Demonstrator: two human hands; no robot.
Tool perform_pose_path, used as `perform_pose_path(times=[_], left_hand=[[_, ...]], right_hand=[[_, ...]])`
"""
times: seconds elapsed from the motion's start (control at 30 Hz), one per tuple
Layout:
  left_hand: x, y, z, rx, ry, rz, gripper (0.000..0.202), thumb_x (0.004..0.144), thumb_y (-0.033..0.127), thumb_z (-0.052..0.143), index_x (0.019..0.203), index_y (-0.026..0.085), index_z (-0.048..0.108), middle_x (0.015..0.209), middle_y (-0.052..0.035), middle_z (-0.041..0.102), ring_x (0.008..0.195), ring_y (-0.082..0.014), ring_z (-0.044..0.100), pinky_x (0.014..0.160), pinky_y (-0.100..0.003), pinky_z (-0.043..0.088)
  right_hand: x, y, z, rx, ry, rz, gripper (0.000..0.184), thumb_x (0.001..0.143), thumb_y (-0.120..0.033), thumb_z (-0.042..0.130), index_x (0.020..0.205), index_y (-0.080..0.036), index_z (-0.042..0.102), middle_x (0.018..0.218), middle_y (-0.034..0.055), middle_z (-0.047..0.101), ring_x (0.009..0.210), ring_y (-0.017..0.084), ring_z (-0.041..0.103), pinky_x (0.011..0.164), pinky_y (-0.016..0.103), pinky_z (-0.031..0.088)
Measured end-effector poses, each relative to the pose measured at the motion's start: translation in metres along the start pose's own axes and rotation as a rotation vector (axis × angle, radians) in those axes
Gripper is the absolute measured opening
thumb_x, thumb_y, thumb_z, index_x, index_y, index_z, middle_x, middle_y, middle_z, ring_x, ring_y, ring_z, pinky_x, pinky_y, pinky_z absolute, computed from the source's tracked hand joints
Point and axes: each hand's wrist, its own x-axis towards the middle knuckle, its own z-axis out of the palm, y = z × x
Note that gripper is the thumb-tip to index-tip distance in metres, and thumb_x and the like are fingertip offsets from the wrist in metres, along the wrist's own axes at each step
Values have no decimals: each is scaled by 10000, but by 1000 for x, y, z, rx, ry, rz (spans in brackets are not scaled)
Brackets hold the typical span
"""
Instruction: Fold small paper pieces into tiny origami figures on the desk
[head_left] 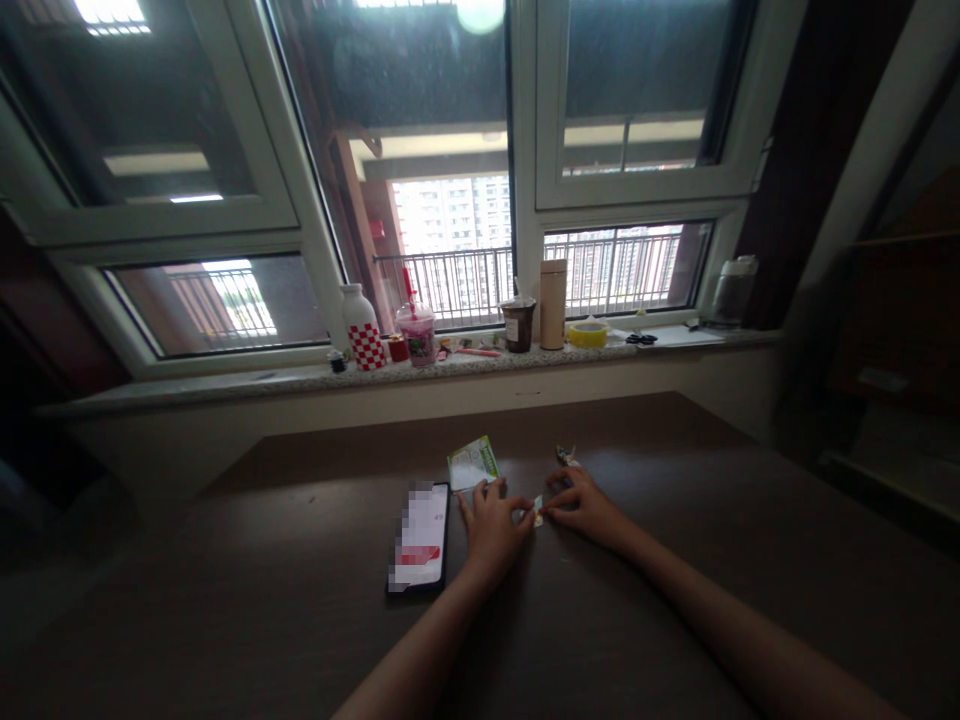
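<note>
Between my two hands is a small pale piece with yellow on it, like a sticker or bit of paper; its exact kind is too small to tell. My left hand pinches its left side between thumb and finger. From the right, the fingertips of my right hand close on its other edge. A white and green printed card lies just beyond my left fingers. Past my right fingertips sits a small dark and light object that I cannot make out. Left of my left hand rests a phone with its screen lit.
The brown table ends before a stone windowsill. On the sill stand a checkered white bottle, a pink drink cup, a dark drink cup, a tan flask, yellow tape and black scissors.
</note>
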Motion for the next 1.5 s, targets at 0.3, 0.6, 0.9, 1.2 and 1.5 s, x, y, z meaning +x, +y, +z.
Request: perform_pose_path(times=[0.3, 0.6, 0.9, 1.2, 1.5], left_hand=[[1, -3, 3, -5, -5, 9, 191, 821, 447, 609, 951, 383, 733, 1401, -4, 515, 1385, -322, 293, 1125, -653, 57], [0, -4, 5, -3, 2, 8, 193, 829, 451, 602, 951, 376, 732, 1397, -19, 514, 1384, -324, 294, 1119, -659, 66], [1, -4, 5, -5, 8, 9, 202, 827, 454, 607, 950, 361, 738, 1402, -33, 514, 1383, -335, 292, 1118, -661, 57], [1, -3, 4, -13, 24, 4, 182, 814, 446, 627, 935, 375, 743, 1375, -53, 535, 1378, -339, 313, 1116, -658, 73], [0, 0, 1, -11, 11, -6, 182, 812, 423, 633, 944, 370, 746, 1380, -46, 532, 1380, -331, 309, 1131, -638, 67]], right_hand=[[3, -5, 4, -111, 89, 41, 132, 805, -246, 689, 882, -268, 794, 1093, 115, 581, 1150, 282, 479, 1055, 451, 363], [3, -8, 6, -107, 118, 56, 111, 793, -277, 700, 838, -244, 796, 1030, 109, 587, 1107, 273, 502, 1024, 439, 387], [6, -13, 9, -159, 132, 58, 81, 759, -295, 728, 752, -217, 751, 1007, 97, 607, 1091, 272, 510, 986, 427, 403], [2, -9, 5, -152, 75, 9, 153, 721, -329, 751, 834, -230, 718, 1087, 90, 593, 1135, 276, 496, 994, 438, 395], [0, -8, 4, -132, 36, -9, 271, 685, -386, 770, 898, -232, 707, 1118, 91, 571, 1128, 273, 503, 997, 431, 404]])
